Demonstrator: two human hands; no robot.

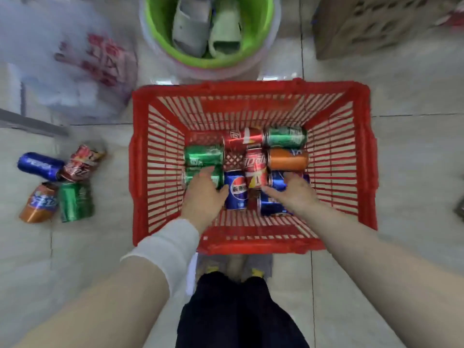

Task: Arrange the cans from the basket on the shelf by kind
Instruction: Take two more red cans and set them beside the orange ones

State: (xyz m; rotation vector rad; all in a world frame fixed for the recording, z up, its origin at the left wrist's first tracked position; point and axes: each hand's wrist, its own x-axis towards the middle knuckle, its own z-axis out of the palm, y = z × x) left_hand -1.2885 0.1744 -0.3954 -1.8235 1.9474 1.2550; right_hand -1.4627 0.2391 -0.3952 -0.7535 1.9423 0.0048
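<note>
A red plastic basket (140, 172) stands on the floor in front of me with several cans lying in it: green, red, orange and blue ones. My left hand (203, 194) is inside, its fingers curled over a green can (190, 175) at the basket's left. My right hand (293, 194) reaches in on the right and grips a blue can (277, 180). Another blue can (236, 190) lies between my hands. A second green can (203, 154) lies just beyond my left hand.
On the floor to the left lie a blue can (40, 165), a crushed red can (82, 163), an orange can (40, 202) and a green can (76, 202). A green bucket (160, 46) with slippers stands behind the basket. A plastic bag (62, 59) sits far left, a cardboard box (376, 23) far right.
</note>
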